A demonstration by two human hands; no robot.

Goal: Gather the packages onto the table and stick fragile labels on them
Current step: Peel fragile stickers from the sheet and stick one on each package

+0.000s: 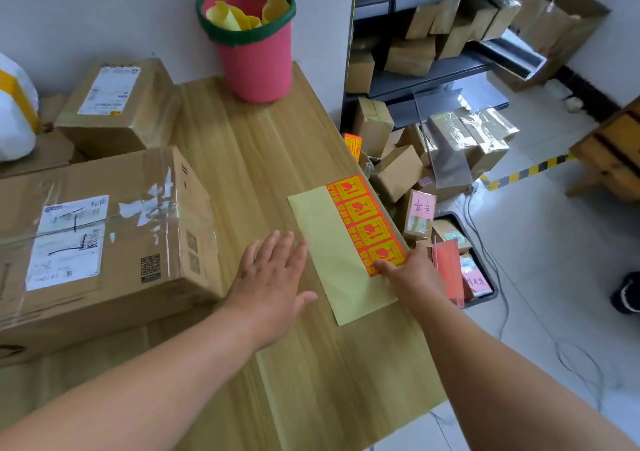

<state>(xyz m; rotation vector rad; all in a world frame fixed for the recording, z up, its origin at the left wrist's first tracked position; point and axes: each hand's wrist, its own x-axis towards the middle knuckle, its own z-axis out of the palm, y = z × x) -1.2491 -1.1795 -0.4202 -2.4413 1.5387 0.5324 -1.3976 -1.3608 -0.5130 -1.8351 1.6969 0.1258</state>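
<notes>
A yellow backing sheet [332, 253] lies on the wooden table [263, 159], with a column of orange-red fragile labels [367, 222] along its right edge. My right hand [412, 277] rests at the sheet's near right corner, its thumb pressing on the lowest label. My left hand [273, 274] hovers flat, fingers straight, just left of the sheet and holds nothing. A large taped cardboard package [104, 239] sits at the table's left, and a smaller package [121, 107] stands behind it.
A pink bucket [252, 42] with yellow backing scraps stands at the table's far edge. Right of the table, several small packages [460, 145] are piled on the floor under dark shelves [433, 66]. A black tray [481, 270] of parcels sits near my right hand.
</notes>
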